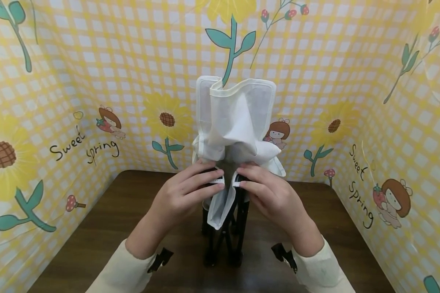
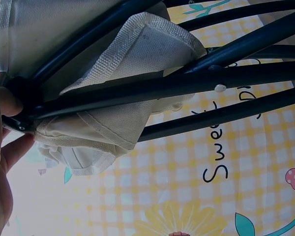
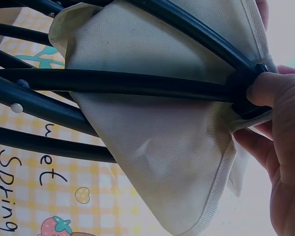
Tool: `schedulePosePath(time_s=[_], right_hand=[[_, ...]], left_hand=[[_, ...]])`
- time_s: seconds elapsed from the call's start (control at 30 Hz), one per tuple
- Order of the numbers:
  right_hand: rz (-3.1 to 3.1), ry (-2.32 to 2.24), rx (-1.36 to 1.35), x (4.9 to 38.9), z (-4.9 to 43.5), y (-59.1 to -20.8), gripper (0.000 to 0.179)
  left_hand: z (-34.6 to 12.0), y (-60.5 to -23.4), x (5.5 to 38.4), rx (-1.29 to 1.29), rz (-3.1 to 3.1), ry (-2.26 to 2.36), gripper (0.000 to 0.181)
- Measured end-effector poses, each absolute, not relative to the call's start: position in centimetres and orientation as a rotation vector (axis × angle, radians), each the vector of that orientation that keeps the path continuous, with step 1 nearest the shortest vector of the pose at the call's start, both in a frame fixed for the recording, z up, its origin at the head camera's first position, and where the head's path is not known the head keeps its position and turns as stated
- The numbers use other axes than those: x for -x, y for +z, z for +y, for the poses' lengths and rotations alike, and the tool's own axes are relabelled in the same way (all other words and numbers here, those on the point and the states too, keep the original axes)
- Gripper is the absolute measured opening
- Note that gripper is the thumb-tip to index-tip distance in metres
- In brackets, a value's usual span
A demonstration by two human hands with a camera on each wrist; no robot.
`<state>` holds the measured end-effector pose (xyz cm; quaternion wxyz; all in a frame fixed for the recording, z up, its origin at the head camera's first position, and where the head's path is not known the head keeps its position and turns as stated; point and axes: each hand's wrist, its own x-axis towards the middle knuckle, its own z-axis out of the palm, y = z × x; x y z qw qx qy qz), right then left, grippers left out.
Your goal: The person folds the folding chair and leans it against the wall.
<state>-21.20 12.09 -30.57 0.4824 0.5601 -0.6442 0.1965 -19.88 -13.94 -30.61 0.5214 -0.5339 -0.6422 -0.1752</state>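
Note:
A folding chair with off-white fabric (image 1: 238,118) and dark tubular legs (image 1: 241,219) stands half folded in the middle of the table, its fabric bunched and creased with a backrest-like panel rising at the far side. My left hand (image 1: 176,193) grips the left front corner of the seat, thumb against the dark corner joint (image 2: 24,98) in the left wrist view. On the other side, my right hand (image 1: 275,193) holds the matching right corner, thumb on its dark joint (image 3: 246,93). Between the hands, a fold of the seat cloth (image 1: 218,209) sags down. Crossed tubes are riveted together below the fabric.
The chair stands on a dark brown wooden table (image 1: 132,228). Close behind and on both sides rise walls of yellow checked cloth (image 1: 139,73) printed with sunflowers. A black strap (image 1: 161,259) hangs by the left cuff, another strap (image 1: 284,256) by the right.

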Motion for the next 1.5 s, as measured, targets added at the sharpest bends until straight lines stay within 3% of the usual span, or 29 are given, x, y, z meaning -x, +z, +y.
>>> schedulePosePath(time_s=[0.67,1.33,1.5], right_hand=[[-1.504,0.534,-1.205,20.0,13.3,-31.2,0.016],[-1.419,0.748,-0.981,18.7,14.2,-33.6,0.033],[-1.442,0.833,-0.912,18.2,14.4,-35.0,0.037]], left_hand=[[-15.6,-32.1,18.3,1.095,-1.624,-0.669,0.025],[-16.7,-37.0,16.2,0.874,-1.709,-1.158,0.051],[-16.6,-39.2,16.0,0.759,-1.769,-1.351,0.070]])
